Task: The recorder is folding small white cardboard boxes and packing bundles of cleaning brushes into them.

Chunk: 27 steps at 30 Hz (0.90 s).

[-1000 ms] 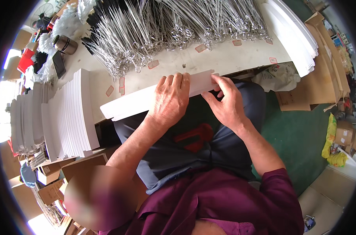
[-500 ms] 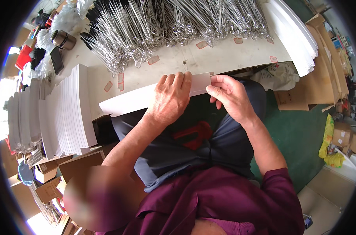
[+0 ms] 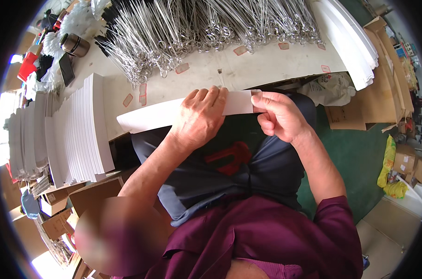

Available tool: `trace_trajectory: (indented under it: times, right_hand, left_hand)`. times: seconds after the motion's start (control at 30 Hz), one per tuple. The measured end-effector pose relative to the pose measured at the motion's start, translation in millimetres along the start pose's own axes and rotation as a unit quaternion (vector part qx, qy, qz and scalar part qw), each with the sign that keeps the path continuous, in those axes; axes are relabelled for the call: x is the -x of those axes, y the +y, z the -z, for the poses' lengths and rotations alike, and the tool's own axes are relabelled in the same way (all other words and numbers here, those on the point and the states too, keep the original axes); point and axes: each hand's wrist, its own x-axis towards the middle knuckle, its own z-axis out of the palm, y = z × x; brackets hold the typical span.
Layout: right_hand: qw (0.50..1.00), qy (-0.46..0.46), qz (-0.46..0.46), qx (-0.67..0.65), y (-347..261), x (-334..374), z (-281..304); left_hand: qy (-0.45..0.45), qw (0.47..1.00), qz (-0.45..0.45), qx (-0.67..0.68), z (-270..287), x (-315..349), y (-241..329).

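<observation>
Up at twelve o'clock, a dense heap of long metal instruments with ring handles (image 3: 192,28) covers the far part of the pale counter (image 3: 267,65), with small reddish tape patches (image 3: 182,68) stuck to the surface below it. At nine o'clock stand rows of stacked white flat boxes (image 3: 81,130), and beyond them, near ten o'clock, a metal flask (image 3: 75,45) lies beside a dark phone-like slab (image 3: 66,69). At two o'clock more white sheets (image 3: 355,42) fan over the counter's edge, with brown cardboard (image 3: 383,93) and cartons on the green floor (image 3: 355,158) toward three o'clock. Nothing lies between the hands and the strip they work on.

The long white cardboard sleeve (image 3: 148,116) sits at the centre, along the counter's near edge above the lap, slanting slightly up toward the right; it is flat, plain and narrow. The left hand (image 3: 201,118) lies spread flat on its middle, fingers pressing it down. The right hand (image 3: 278,116) is narrowed to a pinch, thumb and forefinger gripping the sleeve's right end.
</observation>
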Motion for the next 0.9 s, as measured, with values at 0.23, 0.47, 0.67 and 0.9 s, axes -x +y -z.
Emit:
trace_trajectory:
  times: [0.23, 0.47, 0.67, 0.9]
  right_hand:
    - [0.533, 0.164, 0.422, 0.715, -10.8, -0.7, -16.2]
    - [0.525, 0.055, 0.400, 0.750, -1.4, -25.6, -22.3]
    - [0.499, 0.053, 0.412, 0.761, -14.9, -25.5, -10.5]
    - [0.468, 0.022, 0.422, 0.776, -4.9, -41.5, -27.6]
  left_hand:
    - [-0.036, 0.998, 0.052, 0.016, 6.5, -5.1, -5.2]
    - [-0.046, 0.995, 0.061, 0.061, 4.1, -7.3, -0.1]
    - [-0.027, 0.997, 0.072, 0.031, 17.6, 12.0, -25.5]
    - [-0.048, 0.990, 0.104, 0.076, 12.8, 10.6, -22.5]
